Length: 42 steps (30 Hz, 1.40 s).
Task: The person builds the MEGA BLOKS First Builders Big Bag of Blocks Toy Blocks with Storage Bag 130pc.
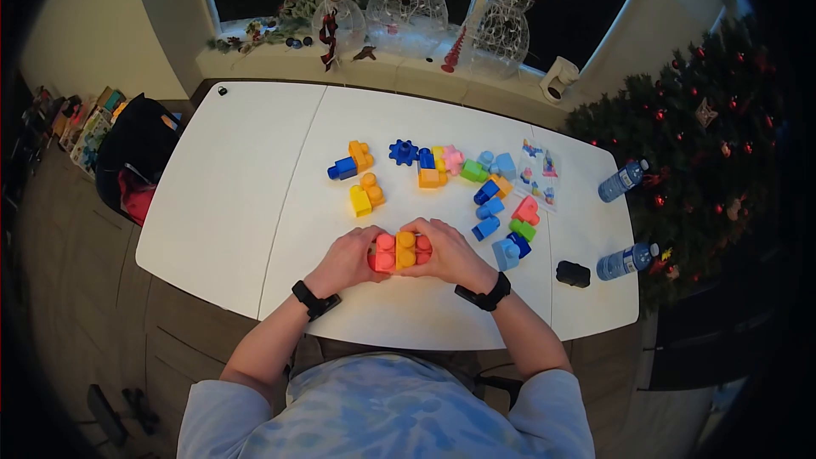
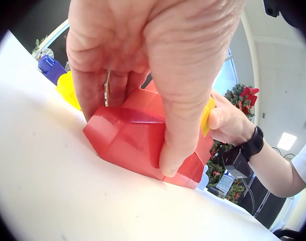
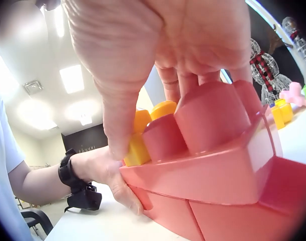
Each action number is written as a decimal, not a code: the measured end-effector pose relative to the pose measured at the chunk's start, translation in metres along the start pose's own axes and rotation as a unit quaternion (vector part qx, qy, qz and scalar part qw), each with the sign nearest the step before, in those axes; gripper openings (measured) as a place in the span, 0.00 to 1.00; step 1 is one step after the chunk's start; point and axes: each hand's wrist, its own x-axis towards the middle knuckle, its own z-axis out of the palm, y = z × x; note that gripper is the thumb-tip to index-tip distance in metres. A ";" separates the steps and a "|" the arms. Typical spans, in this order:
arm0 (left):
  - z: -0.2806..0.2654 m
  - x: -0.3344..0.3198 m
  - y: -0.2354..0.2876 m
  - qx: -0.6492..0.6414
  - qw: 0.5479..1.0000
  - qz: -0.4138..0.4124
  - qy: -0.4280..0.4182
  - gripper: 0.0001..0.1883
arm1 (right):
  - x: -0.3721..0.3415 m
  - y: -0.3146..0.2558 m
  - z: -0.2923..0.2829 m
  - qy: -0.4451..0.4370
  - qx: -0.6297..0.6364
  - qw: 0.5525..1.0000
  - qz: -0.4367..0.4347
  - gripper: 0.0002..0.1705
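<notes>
Near the front edge of the white table (image 1: pixel 229 229), both hands hold a joined group of red blocks (image 1: pixel 385 252) with an orange block (image 1: pixel 405 250) on top. The left hand (image 1: pixel 347 260) grips the group's left end, its thumb on the red side (image 2: pixel 133 143) in the left wrist view. From the right, the right hand (image 1: pixel 448 253) pinches the orange block, which shows yellow (image 3: pixel 137 150) in the right wrist view, with its thumb. Beside it rise large red studs (image 3: pixel 210 118). The palms hide some of the fingertips.
Yellow and orange blocks (image 1: pixel 367 195) lie beyond the hands, with a blue gear block (image 1: pixel 404 151) farther back. Several blue, green and pink blocks (image 1: pixel 486 228) spread to the right, near a picture sheet (image 1: pixel 537 172), a black case (image 1: pixel 573 274) and two bottles (image 1: pixel 627 262).
</notes>
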 end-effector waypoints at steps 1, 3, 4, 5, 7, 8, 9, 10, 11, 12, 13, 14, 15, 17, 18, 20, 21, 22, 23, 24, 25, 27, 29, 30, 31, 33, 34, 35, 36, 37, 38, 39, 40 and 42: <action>0.000 0.000 0.000 -0.012 1.000 -0.007 -0.010 0.35 | 0.000 -0.004 -0.004 -0.012 -0.007 1.000 0.005 0.37; 0.001 -0.001 0.000 -0.021 1.000 -0.013 -0.016 0.35 | 0.001 -0.008 -0.010 -0.040 -0.015 0.999 0.014 0.39; 0.001 -0.001 0.001 -0.014 1.000 -0.011 -0.022 0.36 | 0.003 -0.008 -0.014 -0.069 -0.024 0.997 0.024 0.40; 0.000 -0.001 0.001 -0.007 1.000 -0.008 -0.029 0.38 | 0.005 -0.006 -0.018 -0.066 -0.025 0.997 0.020 0.40; -0.004 -0.003 0.006 -0.002 1.000 -0.003 -0.029 0.41 | 0.010 0.002 -0.029 -0.049 -0.023 0.998 -0.041 0.44; -0.007 -0.003 0.009 -0.001 0.999 0.000 -0.032 0.44 | 0.016 0.003 -0.038 -0.046 -0.025 0.998 -0.044 0.44; -0.009 -0.002 0.010 -0.001 1.000 0.002 -0.031 0.44 | 0.025 0.003 -0.049 -0.024 0.005 0.998 -0.062 0.45; -0.009 -0.002 0.011 -0.013 1.000 0.015 -0.024 0.46 | 0.034 0.003 -0.059 -0.003 0.036 0.996 -0.080 0.47; -0.010 -0.002 0.014 -0.025 0.999 0.029 -0.017 0.49 | 0.045 0.002 -0.066 -0.002 0.030 0.997 -0.071 0.44; -0.012 -0.001 0.017 -0.025 0.999 0.030 -0.016 0.49 | 0.057 0.001 -0.069 -0.002 0.029 0.997 -0.071 0.44; -0.015 0.001 0.022 -0.033 0.998 0.037 -0.027 0.47 | 0.072 0.002 -0.067 -0.021 -0.004 0.997 -0.075 0.44; -0.016 0.004 0.026 -0.040 0.998 0.043 -0.039 0.46 | 0.086 0.006 -0.061 -0.040 -0.036 0.995 -0.079 0.43; -0.015 0.007 0.027 -0.039 0.998 0.045 -0.037 0.46 | 0.102 0.020 -0.047 -0.041 -0.065 0.991 -0.109 0.43; -0.012 0.010 0.029 -0.021 0.998 0.040 -0.041 0.43 | 0.126 0.032 -0.026 -0.066 -0.082 0.988 -0.113 0.43; -0.012 0.011 0.029 -0.021 0.998 0.040 -0.039 0.43 | 0.137 0.037 -0.017 -0.092 -0.096 0.984 -0.116 0.43; -0.011 0.010 0.030 -0.022 0.999 0.027 -0.032 0.39 | 0.150 0.040 -0.004 -0.092 -0.093 0.982 -0.135 0.44; -0.011 0.011 0.029 -0.022 0.999 0.024 -0.032 0.39 | 0.154 0.043 0.002 -0.098 -0.094 0.981 -0.135 0.43; -0.009 0.010 0.028 -0.022 0.999 0.031 -0.022 0.39 | 0.157 0.045 0.007 -0.105 -0.095 0.981 -0.135 0.41; -0.008 0.010 0.027 -0.023 0.999 0.038 -0.012 0.39 | 0.159 0.047 0.012 -0.108 -0.093 0.981 -0.135 0.41; -0.007 0.009 0.026 -0.025 0.999 0.034 -0.013 0.39 | 0.160 0.049 0.017 -0.106 -0.100 0.979 -0.141 0.40; -0.006 0.010 0.025 -0.019 0.999 0.036 -0.011 0.38 | 0.160 0.050 0.020 -0.103 -0.108 0.978 -0.146 0.38; -0.006 0.011 0.024 -0.015 0.999 0.038 -0.011 0.38 | 0.158 0.054 0.017 -0.104 -0.104 0.979 -0.143 0.37; -0.007 0.011 0.023 -0.025 0.999 0.027 -0.017 0.38 | 0.151 0.052 0.005 -0.104 -0.101 0.980 -0.138 0.35; -0.007 0.011 0.023 -0.028 0.999 0.027 -0.020 0.38 | 0.143 0.052 -0.006 -0.072 -0.093 0.987 -0.106 0.36; -0.008 0.011 0.025 -0.035 0.999 0.023 -0.019 0.37 | 0.133 0.046 -0.020 -0.040 -0.086 0.993 -0.073 0.37; -0.010 0.011 0.027 -0.044 0.999 0.021 -0.019 0.37 | 0.100 0.021 -0.054 -0.036 -0.062 0.996 -0.051 0.39; -0.010 0.010 0.027 -0.046 0.999 0.014 -0.019 0.37 | 0.085 0.015 -0.066 -0.042 -0.022 0.998 -0.046 0.40; -0.011 0.010 0.028 -0.049 0.999 0.006 -0.019 0.37 | 0.068 0.008 -0.075 -0.041 -0.023 0.998 -0.043 0.40; -0.011 0.010 0.029 -0.050 0.998 0.009 -0.021 0.37 | 0.050 0.002 -0.081 -0.064 0.010 0.997 -0.035 0.39; -0.012 0.011 0.029 -0.057 0.998 0.006 -0.022 0.37 | 0.036 0.000 -0.080 -0.087 0.043 0.995 -0.026 0.39; -0.011 0.010 0.030 -0.064 0.998 0.003 -0.024 0.37 | 0.025 0.003 -0.074 -0.086 0.042 0.995 -0.022 0.39; -0.011 0.010 0.029 -0.066 0.997 0.005 -0.026 0.37 | 0.015 0.006 -0.066 -0.083 0.027 0.996 -0.028 0.39; -0.010 0.010 0.028 -0.063 0.998 0.000 -0.027 0.37 | 0.006 0.006 -0.060 -0.081 0.012 0.996 -0.033 0.38; -0.009 0.010 0.028 -0.061 0.998 -0.003 -0.031 0.37 | -0.004 0.002 -0.051 -0.063 0.015 0.997 -0.039 0.37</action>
